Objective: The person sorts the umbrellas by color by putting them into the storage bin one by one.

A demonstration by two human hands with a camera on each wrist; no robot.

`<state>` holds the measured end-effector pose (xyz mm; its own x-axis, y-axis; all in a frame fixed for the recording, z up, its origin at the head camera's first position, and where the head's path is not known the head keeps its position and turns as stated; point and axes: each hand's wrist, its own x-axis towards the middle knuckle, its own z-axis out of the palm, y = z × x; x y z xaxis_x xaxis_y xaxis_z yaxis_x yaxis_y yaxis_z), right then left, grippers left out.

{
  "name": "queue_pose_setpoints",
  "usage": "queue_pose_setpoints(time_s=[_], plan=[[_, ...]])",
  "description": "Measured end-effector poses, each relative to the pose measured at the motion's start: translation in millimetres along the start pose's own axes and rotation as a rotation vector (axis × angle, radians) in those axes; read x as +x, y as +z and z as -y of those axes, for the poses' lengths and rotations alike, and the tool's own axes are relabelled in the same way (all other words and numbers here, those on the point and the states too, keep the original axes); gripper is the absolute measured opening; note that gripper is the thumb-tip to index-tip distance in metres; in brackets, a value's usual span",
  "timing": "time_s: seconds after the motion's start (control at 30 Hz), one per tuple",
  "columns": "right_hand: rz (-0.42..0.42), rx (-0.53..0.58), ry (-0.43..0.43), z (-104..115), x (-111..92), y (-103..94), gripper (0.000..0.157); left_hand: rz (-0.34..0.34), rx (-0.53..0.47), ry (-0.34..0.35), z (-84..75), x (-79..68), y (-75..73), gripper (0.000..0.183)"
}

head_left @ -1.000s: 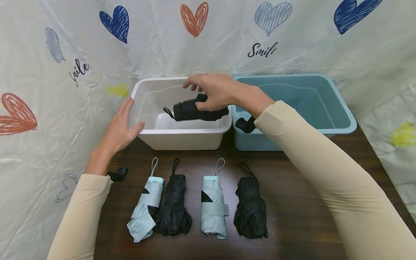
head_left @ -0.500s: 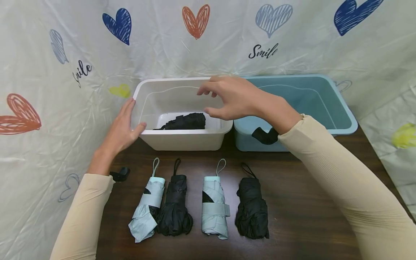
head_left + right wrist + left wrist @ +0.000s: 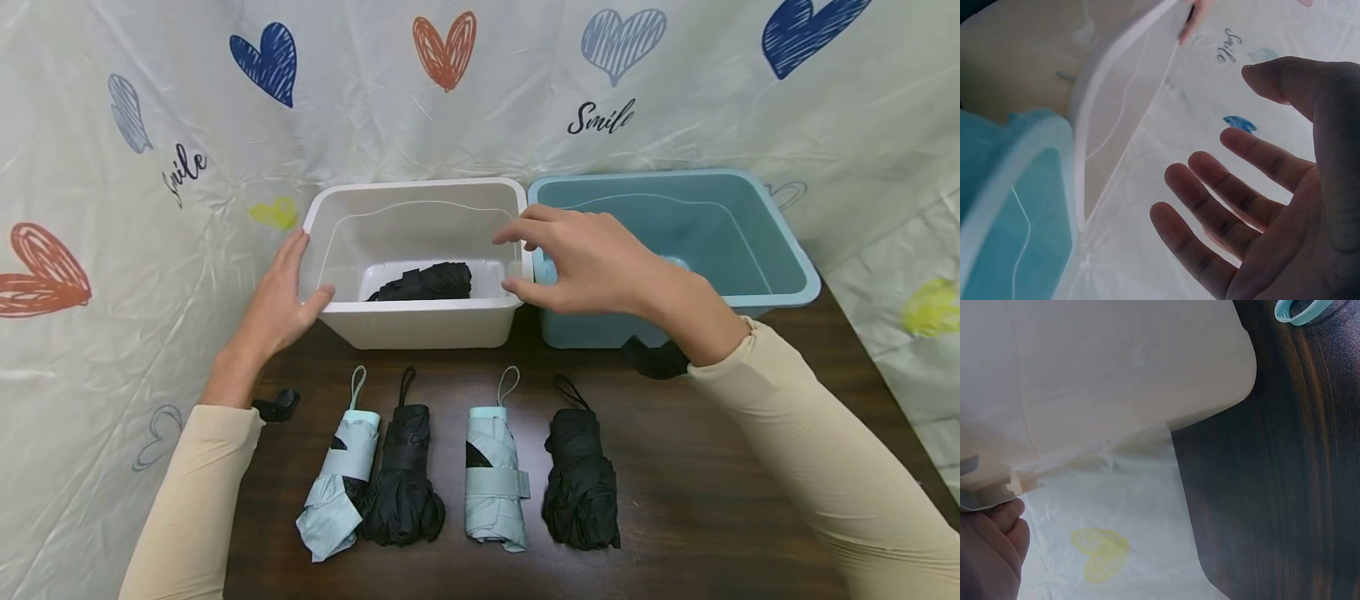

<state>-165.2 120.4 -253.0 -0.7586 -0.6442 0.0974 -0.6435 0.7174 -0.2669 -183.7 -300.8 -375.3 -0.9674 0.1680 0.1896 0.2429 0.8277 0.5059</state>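
My left hand (image 3: 272, 296) holds the left front corner of the white bin (image 3: 420, 327), with the thumb over the rim. Under that rim, the left wrist view shows curled fingers (image 3: 1013, 528). My right hand (image 3: 592, 260) hovers between the white bin and the blue bin (image 3: 750, 237), its fingers spread and holding nothing. Inside the white bin lies a folded black umbrella (image 3: 427, 282). In front, a row on the table has a pale blue umbrella (image 3: 341, 479), a black umbrella (image 3: 403, 483), another pale blue umbrella (image 3: 495, 475) and another black umbrella (image 3: 581, 479).
Both bins stand side by side at the back of the dark wooden table (image 3: 697, 483). Behind them hangs a white sheet (image 3: 510, 92) printed with hearts. Each umbrella in the row has its wrist loop toward the bins.
The right hand has let go of the black umbrella, which has dropped onto the white bin's floor. That hand has moved right, toward the blue bin. The left hand stays on the rim.
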Motion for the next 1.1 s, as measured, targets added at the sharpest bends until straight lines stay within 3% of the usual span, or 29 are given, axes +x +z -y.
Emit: queue_pose_setpoints(time_s=[0.4,0.63,0.87,1.1], plan=[[-0.087,0.035,0.049,-2.0,-41.9,22.7,0.047,-0.002,0.005,-0.005,0.7,0.0,0.1,0.087],[-0.113,0.043,0.097,-7.9,-62.3,32.1,0.047,-0.005,0.011,-0.002,1.2,0.4,0.8,0.087],[-0.146,0.047,0.093,-16.2,-78.4,42.9,0.044,-0.011,0.008,0.001,1.4,1.0,1.6,0.087],[-0.149,0.073,0.155,-16.8,-99.0,56.4,0.044,-0.013,0.006,0.008,1.8,-0.2,1.2,0.087]])
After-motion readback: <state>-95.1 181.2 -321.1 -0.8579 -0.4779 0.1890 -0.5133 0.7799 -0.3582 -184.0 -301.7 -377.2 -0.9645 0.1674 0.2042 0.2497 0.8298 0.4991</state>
